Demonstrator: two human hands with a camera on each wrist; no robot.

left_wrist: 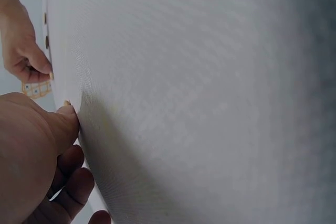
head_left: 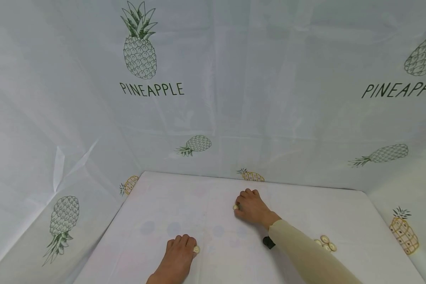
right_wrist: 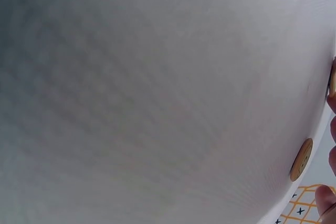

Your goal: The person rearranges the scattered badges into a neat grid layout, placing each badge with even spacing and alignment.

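Note:
My left hand point(head_left: 177, 254) is low on the white table, pinching a small round wooden button point(head_left: 196, 249) between thumb and fingers. In the left wrist view only the edge of that button point(left_wrist: 66, 103) shows past the thumb. Farther back and to the right, my right hand point(head_left: 251, 207) grips another wooden button point(head_left: 236, 207) by its rim, close over the table. The right wrist view catches just its fingers point(right_wrist: 333, 156) at the right edge. Near them a wooden button point(right_wrist: 302, 160) with small dark marks stands out against the tabletop.
Several wooden buttons point(head_left: 325, 238) lie in a loose group at the right of the table point(head_left: 298, 201). A black device point(head_left: 268, 242) sits by the right wrist, below the sleeve. White sheets point(head_left: 255, 98) with pineapple prints enclose the back and sides.

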